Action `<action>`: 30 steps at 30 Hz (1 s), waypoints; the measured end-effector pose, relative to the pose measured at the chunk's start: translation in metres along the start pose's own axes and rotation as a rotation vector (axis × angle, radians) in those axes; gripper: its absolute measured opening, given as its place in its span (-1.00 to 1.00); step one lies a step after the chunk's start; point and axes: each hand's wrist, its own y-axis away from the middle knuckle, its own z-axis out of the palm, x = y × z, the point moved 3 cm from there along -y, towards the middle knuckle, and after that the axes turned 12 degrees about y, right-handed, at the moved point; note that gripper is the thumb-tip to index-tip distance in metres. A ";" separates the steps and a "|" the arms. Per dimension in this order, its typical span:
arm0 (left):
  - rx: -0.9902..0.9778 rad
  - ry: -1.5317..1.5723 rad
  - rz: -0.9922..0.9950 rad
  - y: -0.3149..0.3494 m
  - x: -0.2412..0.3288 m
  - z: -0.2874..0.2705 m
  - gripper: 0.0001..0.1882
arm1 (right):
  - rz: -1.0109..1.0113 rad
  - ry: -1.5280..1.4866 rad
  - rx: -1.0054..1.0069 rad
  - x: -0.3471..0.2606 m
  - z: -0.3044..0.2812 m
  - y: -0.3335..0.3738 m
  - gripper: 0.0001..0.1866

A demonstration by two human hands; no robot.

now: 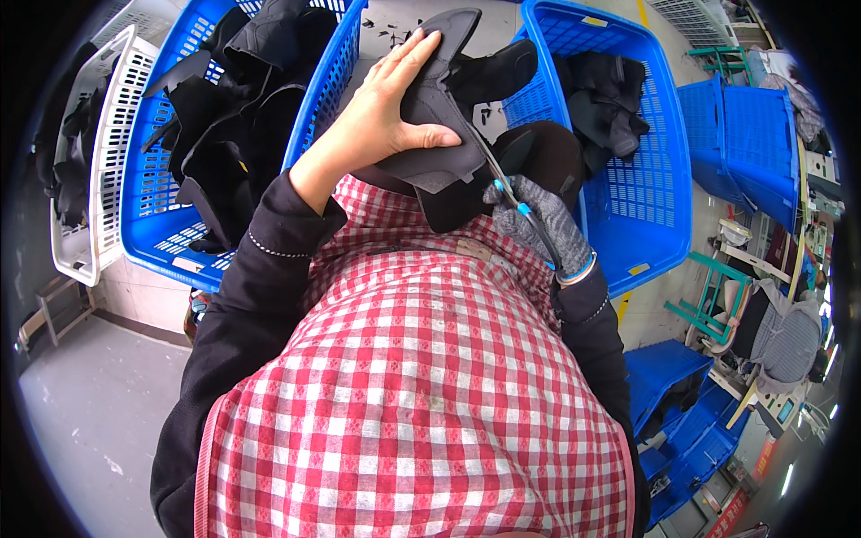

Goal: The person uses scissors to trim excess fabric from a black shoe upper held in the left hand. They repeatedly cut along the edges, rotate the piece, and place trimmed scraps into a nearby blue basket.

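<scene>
A dark grey stitched piece (430, 161), shaped like a flat shoe upper, lies tilted above my lap. My bare left hand (386, 108) rests flat across it, fingers stretched toward its far end and thumb spread to the right. In my right hand (536, 220), which wears a grey knitted glove, is a pair of scissors (496, 170) with light blue parts. Its blades point up and left along the piece's right edge; whether they are parted I cannot tell. Another black piece (439, 213) shows beneath, over my red-and-white checked apron (404, 377).
A blue basket (323, 99) heaped with black pieces stands at my left, beside a white basket (112, 152). At my right another blue basket (632, 211) holds several black pieces (605, 99). Black scraps (390, 36) litter the floor ahead. More blue baskets (744, 134) stand farther right.
</scene>
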 end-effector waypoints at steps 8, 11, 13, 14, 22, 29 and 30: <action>0.007 -0.050 -0.016 0.004 -0.001 0.007 0.28 | -0.125 0.351 0.156 -0.005 0.010 -0.010 -0.60; 0.023 -0.067 -0.018 0.004 -0.004 0.007 0.28 | -0.159 0.635 0.180 -0.013 0.012 -0.006 -0.59; 0.043 -0.048 -0.002 0.004 -0.005 0.007 0.28 | -0.161 0.614 0.190 -0.013 0.013 -0.008 -0.59; 0.049 -0.042 0.002 0.004 -0.005 0.007 0.28 | -0.172 0.571 0.187 -0.013 0.013 -0.010 -0.59; -0.002 -0.054 -0.051 0.005 -0.001 0.005 0.27 | -0.176 0.682 0.243 -0.009 0.009 -0.015 -0.53; 0.000 -0.111 -0.047 0.005 0.002 0.006 0.29 | -0.245 0.759 0.282 -0.009 0.014 -0.022 -0.45; 0.000 -0.122 -0.046 0.006 0.001 0.006 0.29 | -0.257 0.788 0.287 -0.011 0.014 -0.022 -0.45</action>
